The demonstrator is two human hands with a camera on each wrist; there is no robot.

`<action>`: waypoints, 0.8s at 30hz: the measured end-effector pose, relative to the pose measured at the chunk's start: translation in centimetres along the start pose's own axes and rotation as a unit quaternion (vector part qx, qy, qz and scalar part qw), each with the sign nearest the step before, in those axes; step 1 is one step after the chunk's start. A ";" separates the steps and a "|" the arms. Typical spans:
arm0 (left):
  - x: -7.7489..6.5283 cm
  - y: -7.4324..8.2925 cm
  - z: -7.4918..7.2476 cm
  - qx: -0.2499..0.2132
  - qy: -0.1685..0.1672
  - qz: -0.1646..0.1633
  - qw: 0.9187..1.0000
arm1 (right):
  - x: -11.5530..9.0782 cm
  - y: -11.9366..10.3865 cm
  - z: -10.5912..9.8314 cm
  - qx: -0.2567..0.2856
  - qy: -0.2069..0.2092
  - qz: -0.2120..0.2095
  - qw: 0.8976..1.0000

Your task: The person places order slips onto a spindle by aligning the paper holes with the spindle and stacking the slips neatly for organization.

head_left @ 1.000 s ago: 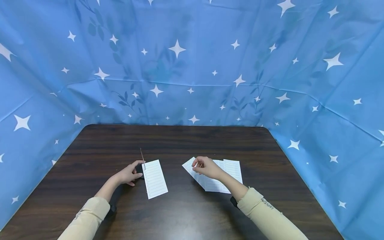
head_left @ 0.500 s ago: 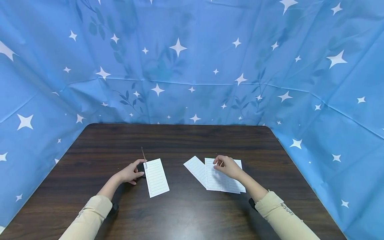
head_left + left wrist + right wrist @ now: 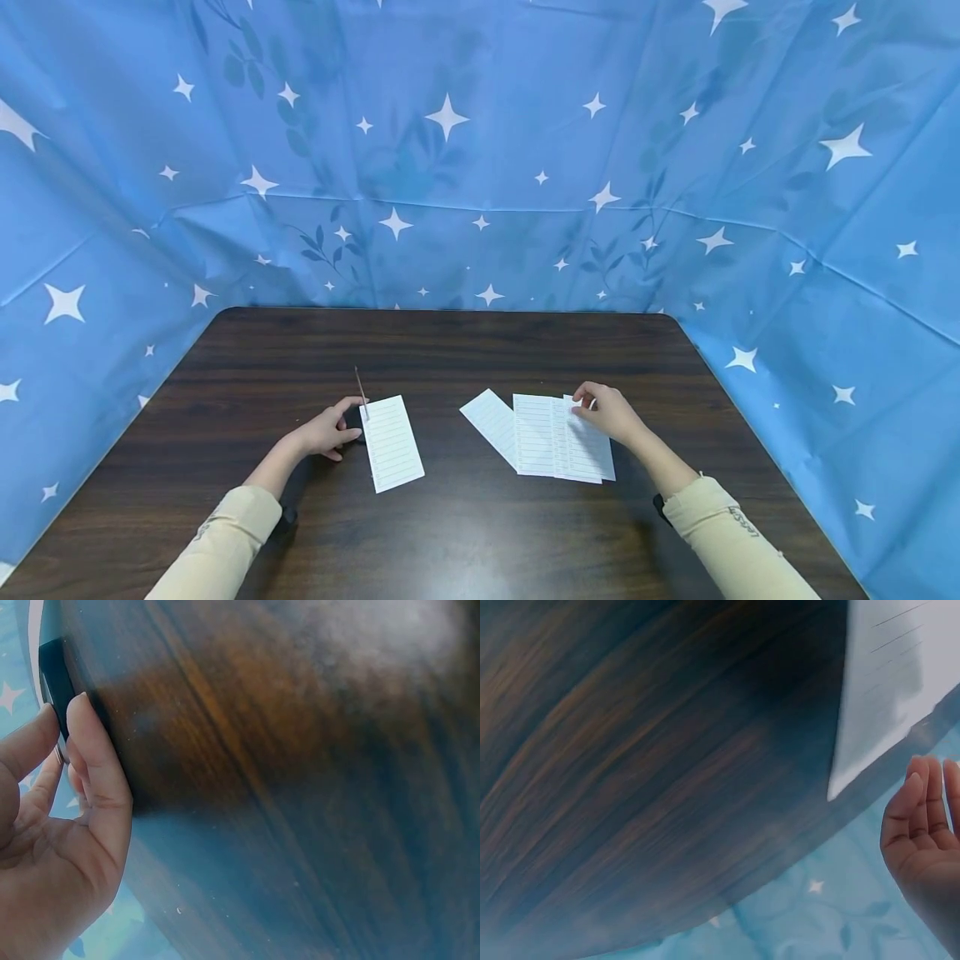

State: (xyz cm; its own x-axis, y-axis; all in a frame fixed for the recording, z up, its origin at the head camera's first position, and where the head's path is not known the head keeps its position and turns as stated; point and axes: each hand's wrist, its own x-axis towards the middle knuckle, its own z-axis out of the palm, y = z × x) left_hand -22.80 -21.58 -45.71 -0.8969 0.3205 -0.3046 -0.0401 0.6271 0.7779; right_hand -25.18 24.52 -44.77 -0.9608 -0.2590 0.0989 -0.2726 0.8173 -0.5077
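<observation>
On the left of the table, my left hand (image 3: 327,431) pinches a dark, narrow object at the edge of a white lined sheet (image 3: 392,444). That dark object (image 3: 57,679) sits between thumb and fingers in the left wrist view; its kind is unclear. A thin brown stick (image 3: 361,387) slants up from the sheet's upper left corner. My right hand (image 3: 611,414) hovers over the rightmost of several white lined sheets (image 3: 534,437), fingers loosely bent, holding nothing visible. In the right wrist view a sheet (image 3: 889,682) lies beside the fingers; contact cannot be made out.
The dark wood-grain table (image 3: 450,533) has rounded far corners. A blue cloth (image 3: 480,150) with white stars hangs behind it and along both sides. The leftmost sheet (image 3: 491,427) of the right group lies at a slant; the others overlap.
My right hand has moved right across the lined sheets, uncovering the slanted one and the middle ones. My left hand keeps its place and grip. The view has shifted slightly.
</observation>
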 end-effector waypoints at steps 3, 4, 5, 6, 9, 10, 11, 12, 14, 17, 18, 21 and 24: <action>-0.1 0.3 0.1 0.008 0.003 -0.012 1.000 | 0.1 1.0 -0.3 -0.018 0.010 0.024 0.999; 0.0 0.2 0.1 0.013 0.003 -0.012 1.000 | 0.2 1.3 -0.4 -0.022 0.011 0.032 0.999; 0.0 0.2 0.2 0.014 0.004 -0.015 1.000 | 0.2 1.7 -0.4 -0.027 0.012 0.038 0.999; 0.1 0.2 0.2 0.016 0.004 -0.015 1.000 | 0.3 2.0 -0.5 -0.031 0.012 0.043 0.999; 0.2 0.1 0.2 0.017 0.004 -0.017 1.000 | 0.5 2.9 -0.7 -0.038 0.006 0.052 0.998; 0.2 0.0 0.2 0.017 0.003 -0.016 1.000 | 0.6 3.1 -0.7 -0.042 0.004 0.053 0.998; 0.2 0.0 0.2 0.017 0.004 -0.015 1.000 | 0.7 3.3 -0.7 -0.045 0.003 0.054 0.998; 0.2 0.0 0.2 0.017 0.004 -0.016 1.000 | 0.7 3.5 -0.8 -0.049 0.001 0.055 0.997; 0.1 0.1 0.1 0.016 0.004 -0.016 1.000 | 0.8 3.8 -0.9 -0.055 -0.002 0.056 0.997; 0.0 0.3 0.1 0.014 0.004 -0.017 1.000 | 0.8 4.0 -1.0 -0.061 -0.012 0.061 0.996; 0.0 0.3 0.1 0.014 0.004 -0.017 1.000 | 0.8 4.0 -1.0 -0.061 -0.017 0.064 0.996; -0.1 0.3 0.1 0.013 0.003 -0.013 1.000 | 0.9 4.2 -1.0 -0.069 -0.037 0.079 0.994; -0.1 0.3 0.1 0.014 0.004 -0.013 1.000 | 0.9 4.4 -0.8 -0.074 -0.060 0.101 0.990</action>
State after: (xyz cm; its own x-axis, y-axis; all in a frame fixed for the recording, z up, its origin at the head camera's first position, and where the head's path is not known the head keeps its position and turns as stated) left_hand -22.73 -21.36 -45.53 -0.8995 0.2984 -0.3192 -0.0505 0.6547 0.7542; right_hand -27.27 28.30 -46.19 -0.9858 -0.1351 -0.0992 -0.0888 0.9229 -0.3748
